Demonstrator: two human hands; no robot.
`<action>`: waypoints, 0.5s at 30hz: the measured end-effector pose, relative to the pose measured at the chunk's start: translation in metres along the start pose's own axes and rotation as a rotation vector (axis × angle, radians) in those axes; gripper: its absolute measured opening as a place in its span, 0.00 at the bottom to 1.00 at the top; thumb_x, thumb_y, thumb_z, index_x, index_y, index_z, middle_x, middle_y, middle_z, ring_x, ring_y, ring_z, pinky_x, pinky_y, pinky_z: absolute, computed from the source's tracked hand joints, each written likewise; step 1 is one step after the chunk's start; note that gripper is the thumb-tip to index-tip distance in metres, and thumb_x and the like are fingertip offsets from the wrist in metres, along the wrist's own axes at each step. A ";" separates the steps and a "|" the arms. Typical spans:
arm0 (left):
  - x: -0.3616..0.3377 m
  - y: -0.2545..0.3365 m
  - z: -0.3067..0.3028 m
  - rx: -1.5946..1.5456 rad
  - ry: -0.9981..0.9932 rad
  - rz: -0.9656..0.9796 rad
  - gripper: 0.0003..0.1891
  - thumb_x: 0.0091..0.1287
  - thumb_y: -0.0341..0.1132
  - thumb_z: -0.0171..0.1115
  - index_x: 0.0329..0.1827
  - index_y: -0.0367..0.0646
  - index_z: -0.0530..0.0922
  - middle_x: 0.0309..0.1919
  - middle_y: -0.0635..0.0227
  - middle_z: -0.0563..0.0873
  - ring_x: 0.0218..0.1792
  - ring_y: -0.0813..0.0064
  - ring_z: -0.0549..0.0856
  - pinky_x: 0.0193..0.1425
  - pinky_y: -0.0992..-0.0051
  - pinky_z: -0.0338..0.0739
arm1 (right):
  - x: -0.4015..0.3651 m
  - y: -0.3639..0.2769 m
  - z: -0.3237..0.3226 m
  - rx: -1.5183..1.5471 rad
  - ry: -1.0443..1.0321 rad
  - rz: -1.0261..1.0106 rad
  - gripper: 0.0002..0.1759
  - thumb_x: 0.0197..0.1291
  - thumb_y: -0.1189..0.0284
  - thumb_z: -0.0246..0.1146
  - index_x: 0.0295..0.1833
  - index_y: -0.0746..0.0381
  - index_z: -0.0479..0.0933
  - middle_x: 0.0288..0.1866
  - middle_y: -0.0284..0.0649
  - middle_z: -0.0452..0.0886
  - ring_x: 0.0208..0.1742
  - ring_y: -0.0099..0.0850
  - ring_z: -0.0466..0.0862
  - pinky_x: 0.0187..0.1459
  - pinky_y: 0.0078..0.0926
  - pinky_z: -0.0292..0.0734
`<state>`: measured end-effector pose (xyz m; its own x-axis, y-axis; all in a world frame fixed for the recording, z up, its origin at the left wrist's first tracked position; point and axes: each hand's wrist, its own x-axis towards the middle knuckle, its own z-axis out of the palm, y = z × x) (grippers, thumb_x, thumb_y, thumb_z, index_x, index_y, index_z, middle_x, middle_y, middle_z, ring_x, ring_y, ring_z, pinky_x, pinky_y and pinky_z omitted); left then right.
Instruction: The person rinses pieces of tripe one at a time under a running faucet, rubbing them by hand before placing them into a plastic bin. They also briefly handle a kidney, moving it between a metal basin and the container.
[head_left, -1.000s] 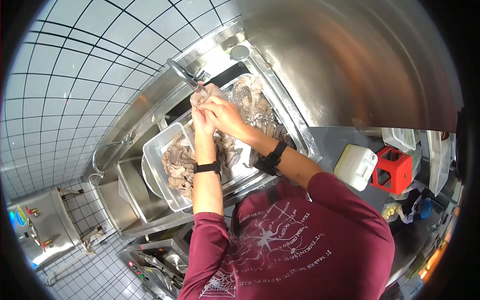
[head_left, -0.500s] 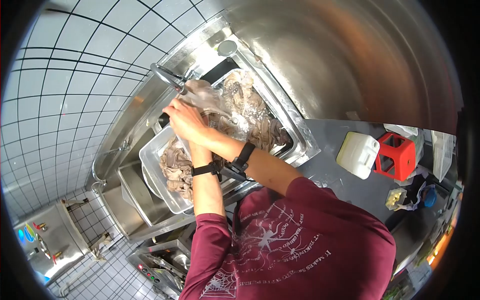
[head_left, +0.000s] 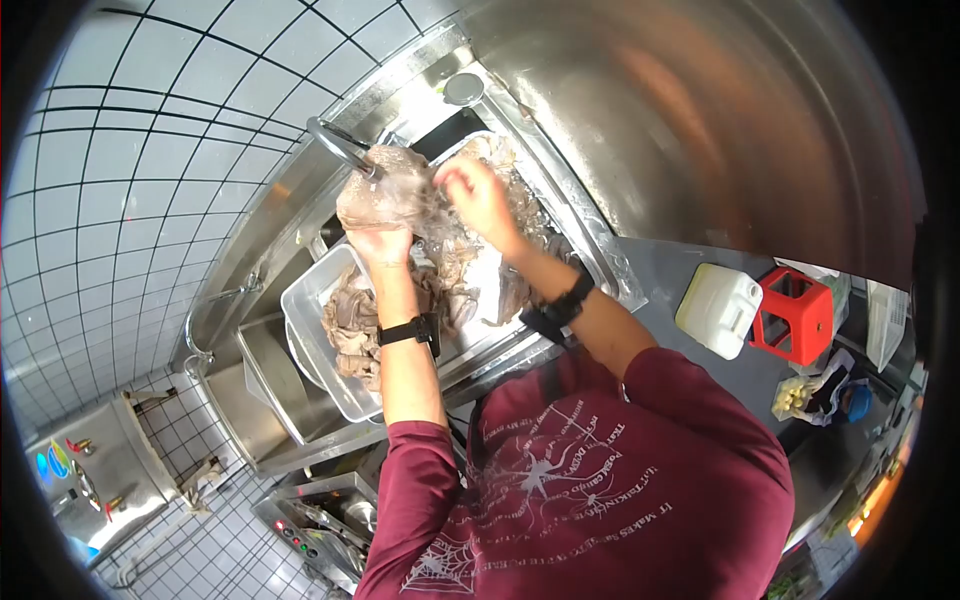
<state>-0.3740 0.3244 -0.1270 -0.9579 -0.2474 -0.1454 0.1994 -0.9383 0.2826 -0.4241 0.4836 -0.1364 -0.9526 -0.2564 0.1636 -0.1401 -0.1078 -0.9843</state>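
My left hand (head_left: 382,245) holds a brownish-grey piece of tripe (head_left: 385,190) spread over the palm, and its fingers are hidden beneath it. Directly above the piece is the curved faucet (head_left: 338,145), with water running onto it. To the right, my right hand (head_left: 480,200) is apart from the piece, its fingers loosely bent and slightly blurred, with nothing visible in them. More tripe (head_left: 515,275) lies heaped in the sink basin below that hand. A clear plastic tub (head_left: 300,300) with folded tripe in it stands to the left of my left forearm.
The sink's metal rim (head_left: 590,235) runs along the right. A second faucet (head_left: 200,335) and a metal basin (head_left: 245,415) are at left. On the floor stand a white jerrycan (head_left: 718,310) and a red stool (head_left: 795,315). Tiled wall (head_left: 150,200) rises behind the sink.
My right hand has moved off my left hand to the right. The held tripe now lies spread on my left palm under the faucet, where both hands were together before.
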 end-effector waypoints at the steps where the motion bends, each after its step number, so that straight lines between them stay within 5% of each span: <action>1: 0.000 -0.001 -0.002 -0.129 -0.121 -0.071 0.23 0.68 0.43 0.45 0.60 0.37 0.71 0.58 0.57 0.77 0.59 0.56 0.75 0.66 0.54 0.67 | 0.011 0.038 0.003 0.037 0.103 0.008 0.06 0.60 0.73 0.57 0.42 0.61 0.77 0.37 0.37 0.80 0.40 0.28 0.80 0.41 0.25 0.75; 3: 0.001 -0.007 -0.007 -0.176 -0.037 -0.049 0.24 0.67 0.44 0.45 0.61 0.38 0.71 0.60 0.56 0.75 0.62 0.55 0.72 0.66 0.53 0.65 | 0.017 0.069 -0.003 0.296 -0.097 0.514 0.12 0.65 0.65 0.57 0.46 0.62 0.75 0.40 0.34 0.80 0.43 0.29 0.80 0.44 0.25 0.74; 4: 0.002 -0.010 -0.010 -0.189 -0.044 -0.042 0.24 0.67 0.44 0.45 0.61 0.39 0.71 0.61 0.56 0.75 0.62 0.55 0.72 0.67 0.51 0.64 | 0.016 0.085 0.000 0.297 -0.094 0.515 0.12 0.65 0.65 0.57 0.46 0.62 0.75 0.40 0.34 0.80 0.43 0.29 0.80 0.44 0.25 0.74; 6: 0.000 -0.018 -0.007 -0.182 0.024 0.016 0.24 0.67 0.44 0.45 0.60 0.39 0.72 0.61 0.56 0.74 0.63 0.55 0.71 0.67 0.47 0.61 | 0.010 0.108 0.006 0.797 -0.267 0.953 0.16 0.66 0.59 0.56 0.48 0.60 0.75 0.40 0.34 0.80 0.41 0.28 0.79 0.43 0.23 0.73; 9: -0.001 -0.010 -0.016 -0.121 -0.012 0.025 0.25 0.67 0.45 0.44 0.61 0.39 0.72 0.62 0.56 0.74 0.63 0.55 0.71 0.68 0.48 0.61 | 0.012 0.065 0.001 1.000 -0.431 0.753 0.16 0.68 0.56 0.53 0.44 0.58 0.75 0.40 0.32 0.79 0.40 0.23 0.78 0.46 0.23 0.72; 13: -0.002 0.007 -0.019 0.026 0.202 0.133 0.24 0.66 0.44 0.46 0.59 0.38 0.73 0.61 0.56 0.76 0.64 0.56 0.71 0.70 0.50 0.59 | 0.026 0.053 -0.008 0.601 -0.403 0.604 0.08 0.65 0.64 0.58 0.38 0.57 0.74 0.27 0.27 0.72 0.27 0.16 0.71 0.28 0.16 0.67; 15: -0.005 0.009 -0.019 -0.003 0.154 0.131 0.23 0.64 0.42 0.49 0.59 0.37 0.73 0.61 0.56 0.76 0.64 0.56 0.71 0.71 0.50 0.58 | 0.032 0.038 -0.008 0.611 -0.404 0.580 0.07 0.65 0.66 0.59 0.35 0.57 0.73 0.23 0.24 0.67 0.23 0.14 0.67 0.22 0.14 0.63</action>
<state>-0.3633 0.3123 -0.1418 -0.8809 -0.4016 -0.2504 0.3214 -0.8961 0.3062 -0.4624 0.4786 -0.1694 -0.6468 -0.7305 -0.2191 0.6037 -0.3148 -0.7324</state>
